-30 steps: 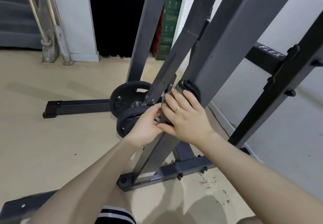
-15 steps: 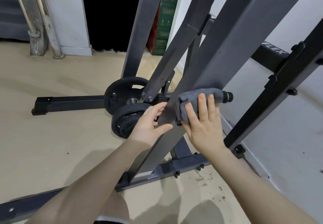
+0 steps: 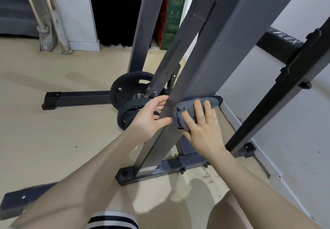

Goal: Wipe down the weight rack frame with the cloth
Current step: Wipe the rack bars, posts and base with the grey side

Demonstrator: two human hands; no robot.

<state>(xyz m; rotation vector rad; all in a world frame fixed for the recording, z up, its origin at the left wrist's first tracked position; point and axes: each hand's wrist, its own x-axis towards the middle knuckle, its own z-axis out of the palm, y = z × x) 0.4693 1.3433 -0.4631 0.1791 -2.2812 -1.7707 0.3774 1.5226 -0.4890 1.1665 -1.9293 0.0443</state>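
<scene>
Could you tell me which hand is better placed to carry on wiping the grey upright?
Right. The right hand already presses the cloth against the upright; the left hand merely touches its edge.

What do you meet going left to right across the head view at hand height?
Foot bar → weight plates → left hand → cloth → right hand → black upright.
</scene>
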